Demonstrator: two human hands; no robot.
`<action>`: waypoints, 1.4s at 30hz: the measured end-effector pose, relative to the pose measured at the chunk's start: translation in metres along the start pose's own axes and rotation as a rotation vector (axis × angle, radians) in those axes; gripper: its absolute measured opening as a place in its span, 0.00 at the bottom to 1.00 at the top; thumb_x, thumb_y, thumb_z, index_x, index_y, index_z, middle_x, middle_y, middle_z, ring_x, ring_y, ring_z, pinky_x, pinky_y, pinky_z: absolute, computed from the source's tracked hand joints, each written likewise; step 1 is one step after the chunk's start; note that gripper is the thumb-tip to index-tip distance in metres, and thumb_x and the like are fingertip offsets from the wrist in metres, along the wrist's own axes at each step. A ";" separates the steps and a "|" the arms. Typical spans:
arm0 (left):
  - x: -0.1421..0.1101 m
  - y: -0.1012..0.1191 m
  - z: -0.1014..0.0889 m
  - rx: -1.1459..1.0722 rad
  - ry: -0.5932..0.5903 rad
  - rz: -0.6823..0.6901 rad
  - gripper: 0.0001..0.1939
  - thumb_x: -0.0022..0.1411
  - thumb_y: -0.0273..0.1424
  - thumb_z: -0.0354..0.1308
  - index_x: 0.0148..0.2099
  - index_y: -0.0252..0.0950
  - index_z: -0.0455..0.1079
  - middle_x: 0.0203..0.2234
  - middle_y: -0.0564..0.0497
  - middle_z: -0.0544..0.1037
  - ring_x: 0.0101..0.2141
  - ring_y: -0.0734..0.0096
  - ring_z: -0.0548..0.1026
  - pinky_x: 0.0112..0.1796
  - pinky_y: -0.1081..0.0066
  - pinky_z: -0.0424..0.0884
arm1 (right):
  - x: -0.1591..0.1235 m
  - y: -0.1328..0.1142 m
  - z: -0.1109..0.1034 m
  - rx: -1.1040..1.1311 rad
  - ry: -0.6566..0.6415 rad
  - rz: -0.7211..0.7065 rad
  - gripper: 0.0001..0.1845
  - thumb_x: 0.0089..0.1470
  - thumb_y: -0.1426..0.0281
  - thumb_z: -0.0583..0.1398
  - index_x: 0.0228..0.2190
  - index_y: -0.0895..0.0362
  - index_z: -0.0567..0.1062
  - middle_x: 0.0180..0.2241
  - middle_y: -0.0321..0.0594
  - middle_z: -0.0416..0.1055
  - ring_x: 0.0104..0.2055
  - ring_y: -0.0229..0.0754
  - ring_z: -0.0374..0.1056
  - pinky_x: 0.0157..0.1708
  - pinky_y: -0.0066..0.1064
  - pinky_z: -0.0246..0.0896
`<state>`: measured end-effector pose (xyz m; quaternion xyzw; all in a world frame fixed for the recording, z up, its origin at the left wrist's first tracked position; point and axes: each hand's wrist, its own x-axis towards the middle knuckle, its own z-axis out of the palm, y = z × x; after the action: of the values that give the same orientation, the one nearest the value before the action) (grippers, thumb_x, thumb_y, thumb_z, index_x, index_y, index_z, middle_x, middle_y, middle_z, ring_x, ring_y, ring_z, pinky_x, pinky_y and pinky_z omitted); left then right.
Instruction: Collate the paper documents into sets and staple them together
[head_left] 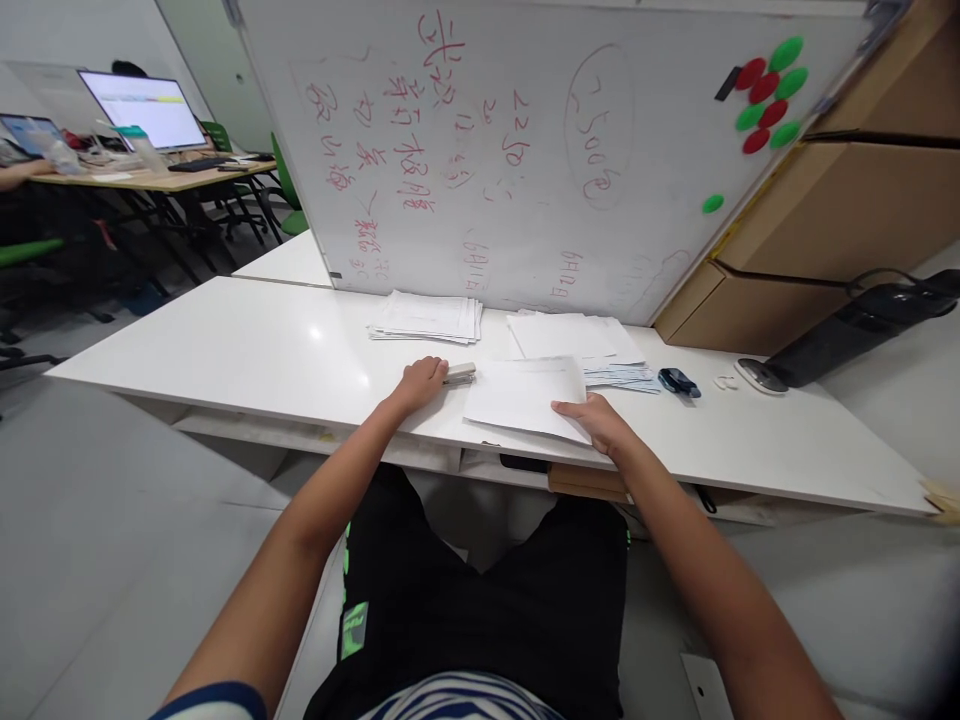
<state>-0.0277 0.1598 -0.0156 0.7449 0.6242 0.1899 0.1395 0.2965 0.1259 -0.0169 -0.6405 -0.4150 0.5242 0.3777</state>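
Observation:
My left hand (422, 386) is closed around a pale stapler (460, 373) resting on the white table. The stapler's front end points right, close to the left edge of a sheaf of white paper (525, 397). My right hand (600, 420) grips that sheaf at its right edge, thumb on top and fingers hidden underneath. Behind the sheaf lie more white sheets (566, 336), with a fanned pile of paper edges (622, 377) beside them. A stack of paper (427, 316) sits farther back, beyond my left hand.
A whiteboard (480, 150) with red writing stands along the back of the table (262, 340). To the right are a small dark blue case (679, 382), a computer mouse (761, 375), a black bottle (862, 325) and cardboard boxes (877, 205). An open shelf runs below the tabletop.

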 end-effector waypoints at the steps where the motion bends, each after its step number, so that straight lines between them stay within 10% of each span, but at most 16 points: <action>1: 0.000 0.000 -0.002 -0.018 -0.018 0.007 0.22 0.70 0.42 0.32 0.33 0.40 0.62 0.35 0.46 0.73 0.38 0.58 0.71 0.41 0.60 0.65 | 0.003 -0.001 0.003 -0.008 -0.008 -0.002 0.23 0.35 0.68 0.72 0.35 0.60 0.74 0.33 0.46 0.79 0.33 0.49 0.75 0.28 0.33 0.71; 11: 0.019 -0.004 -0.021 -0.351 -0.023 -0.067 0.20 0.64 0.40 0.47 0.54 0.38 0.64 0.53 0.44 0.69 0.48 0.61 0.70 0.48 0.63 0.68 | 0.024 -0.011 0.040 -0.092 -0.161 -0.007 0.25 0.35 0.67 0.71 0.37 0.59 0.72 0.36 0.48 0.78 0.36 0.49 0.75 0.32 0.34 0.70; 19: 0.060 0.028 -0.005 -0.010 -0.007 0.189 0.22 0.66 0.42 0.42 0.52 0.37 0.68 0.54 0.43 0.69 0.59 0.54 0.59 0.58 0.54 0.56 | 0.029 -0.006 0.038 -0.155 -0.153 -0.028 0.27 0.36 0.64 0.70 0.40 0.59 0.73 0.39 0.48 0.78 0.38 0.50 0.74 0.35 0.35 0.70; 26: 0.068 0.025 0.010 0.081 -0.077 0.146 0.27 0.66 0.45 0.42 0.61 0.37 0.61 0.65 0.43 0.54 0.66 0.45 0.40 0.61 0.47 0.46 | 0.033 -0.009 0.030 -0.199 -0.207 -0.071 0.23 0.37 0.65 0.69 0.38 0.59 0.75 0.40 0.46 0.78 0.40 0.50 0.74 0.40 0.37 0.69; 42: 0.069 0.025 0.019 0.177 -0.105 0.285 0.24 0.66 0.39 0.43 0.61 0.38 0.61 0.67 0.44 0.51 0.67 0.49 0.38 0.62 0.46 0.42 | 0.037 -0.007 0.028 -0.089 -0.216 -0.025 0.23 0.34 0.66 0.71 0.36 0.58 0.76 0.37 0.44 0.79 0.38 0.49 0.74 0.41 0.38 0.70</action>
<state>0.0134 0.2236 -0.0134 0.8441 0.5185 0.1129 0.0774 0.2718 0.1637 -0.0283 -0.5910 -0.4841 0.5668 0.3085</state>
